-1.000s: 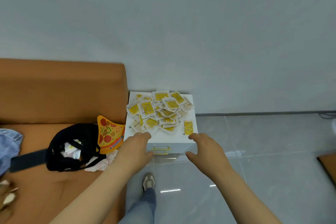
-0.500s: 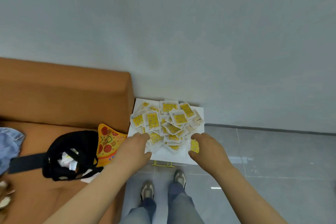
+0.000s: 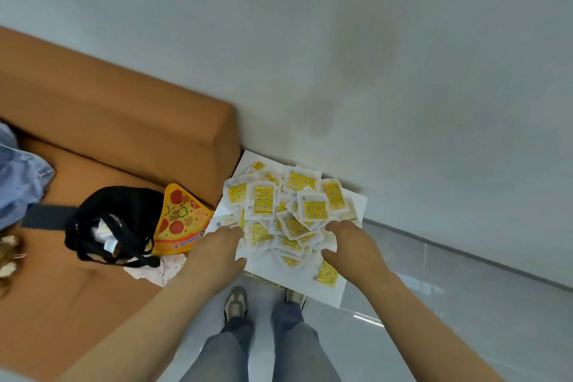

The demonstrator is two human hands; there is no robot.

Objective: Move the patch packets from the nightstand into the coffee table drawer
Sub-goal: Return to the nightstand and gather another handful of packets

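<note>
A heap of several white-and-yellow patch packets (image 3: pixel 288 211) covers the top of the white nightstand (image 3: pixel 297 282), which stands against the wall beside the sofa. My left hand (image 3: pixel 217 254) rests at the heap's left edge, fingers spread and touching the nearest packets. My right hand (image 3: pixel 353 245) lies on the heap's right edge, fingers spread over packets. One packet (image 3: pixel 327 273) lies apart near the front right corner, just under my right wrist. Neither hand has lifted anything. The coffee table drawer is out of view.
An orange sofa (image 3: pixel 102 121) fills the left. On it lie a black bag (image 3: pixel 114 223), a pizza-slice cushion (image 3: pixel 179 220) and blue denim cloth (image 3: pixel 18 180). My feet (image 3: pixel 235 304) stand on grey floor tiles (image 3: pixel 465 304) before the nightstand.
I have stepped up to the nightstand and now look more steeply down. Both hands have moved forward from its front edge onto the two sides of the packet heap.
</note>
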